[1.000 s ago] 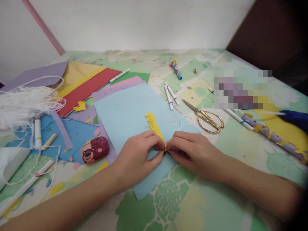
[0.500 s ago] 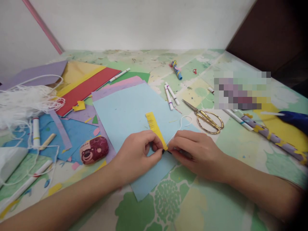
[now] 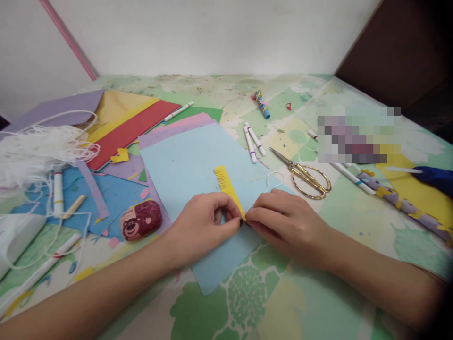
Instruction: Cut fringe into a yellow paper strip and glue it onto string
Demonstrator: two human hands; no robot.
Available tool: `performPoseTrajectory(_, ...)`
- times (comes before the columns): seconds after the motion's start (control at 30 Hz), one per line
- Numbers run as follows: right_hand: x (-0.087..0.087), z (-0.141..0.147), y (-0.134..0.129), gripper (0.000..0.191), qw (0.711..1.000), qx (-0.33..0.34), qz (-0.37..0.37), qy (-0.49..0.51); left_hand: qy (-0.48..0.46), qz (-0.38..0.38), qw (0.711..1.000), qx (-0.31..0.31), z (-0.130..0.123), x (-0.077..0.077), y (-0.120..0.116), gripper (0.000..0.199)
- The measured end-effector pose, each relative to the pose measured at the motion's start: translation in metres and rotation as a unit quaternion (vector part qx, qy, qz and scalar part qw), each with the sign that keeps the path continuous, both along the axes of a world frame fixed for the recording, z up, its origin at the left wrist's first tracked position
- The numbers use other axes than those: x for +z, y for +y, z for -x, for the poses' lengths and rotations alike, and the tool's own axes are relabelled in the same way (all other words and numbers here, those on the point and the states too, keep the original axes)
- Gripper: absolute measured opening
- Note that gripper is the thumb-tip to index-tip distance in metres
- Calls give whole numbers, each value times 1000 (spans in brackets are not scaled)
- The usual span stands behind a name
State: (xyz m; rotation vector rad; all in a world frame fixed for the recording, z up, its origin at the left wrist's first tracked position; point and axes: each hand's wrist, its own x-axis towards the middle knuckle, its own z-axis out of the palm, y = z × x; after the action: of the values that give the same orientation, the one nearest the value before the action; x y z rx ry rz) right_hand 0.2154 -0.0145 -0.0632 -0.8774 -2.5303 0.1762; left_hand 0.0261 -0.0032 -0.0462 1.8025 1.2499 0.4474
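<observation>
A yellow paper strip (image 3: 229, 186), cut into a fringe at its far end, lies slantwise over a light blue sheet of paper (image 3: 180, 165). My left hand (image 3: 201, 226) pinches the strip's near end between thumb and index finger. Against those fingertips, my right hand (image 3: 292, 224) is closed in a pinch at the same end. A white string (image 3: 273, 175) curls out from behind the right hand, and a short piece shows by its fingertips. What exactly sits between the fingertips is partly hidden.
Gold-handled scissors (image 3: 300, 172) lie right of the blue sheet, near two white markers (image 3: 250, 144). To the left are a tangle of white string (image 3: 46, 146), coloured papers (image 3: 136, 130) and a maroon bear-print case (image 3: 141, 220). A purple-yellow decorated stick (image 3: 403, 203) rests at right.
Both hands stay at the strip's near end, with the right fingertips shifted slightly closer to the left ones. The whole view has moved a little.
</observation>
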Motion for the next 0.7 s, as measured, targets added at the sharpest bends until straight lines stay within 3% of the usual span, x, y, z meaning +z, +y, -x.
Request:
performPoseTrajectory(0.17,0,2,1,17,998,-5,55,31,13,-33,999,-17,2,-1,-1,6)
performPoseTrajectory(0.27,2,3,3,7,989,-4,136,59,17,-155,987,-42,5,-5,-8,12)
performPoseTrajectory(0.37,5,3,4,6,976,-11,203,73,41,-336,936,-94,9,-11,-16,16)
performPoseTrajectory(0.43,8,2,4,7,969,-15,236,74,84,-416,896,-133,11,-14,-20,12)
performPoseTrajectory(0.7,15,2,2,9,955,-26,289,66,116,-567,801,-155,15,-12,-23,15)
